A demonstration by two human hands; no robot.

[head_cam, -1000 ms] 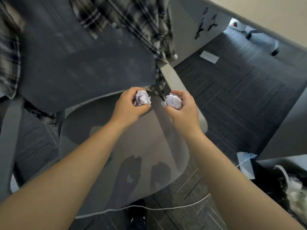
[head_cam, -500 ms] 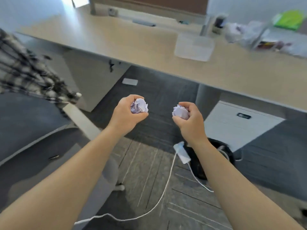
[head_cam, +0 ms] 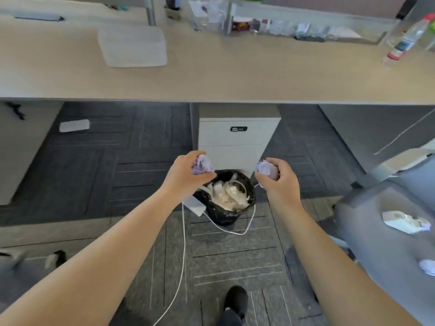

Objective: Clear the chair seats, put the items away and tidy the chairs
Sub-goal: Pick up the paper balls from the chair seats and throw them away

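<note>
Your left hand [head_cam: 186,175] is closed around a crumpled lilac paper ball [head_cam: 202,164], fingers curled over it, and your right hand [head_cam: 279,182] grips a second paper ball [head_cam: 265,168] the same way. Both hands are held out in front of you on either side of the waste bin [head_cam: 227,208], which stands on the carpet just in front of the white drawer unit [head_cam: 237,137] under the front edge of the desk [head_cam: 211,81]. The bin is lined with a black bag and already filled with pale wrappers; a white cable [head_cam: 183,243] loops around its base. At the right edge, a grey chair seat [head_cam: 376,231] carries a crumpled white wad [head_cam: 404,222] and another lilac ball [head_cam: 427,267] near its front edge.
</note>
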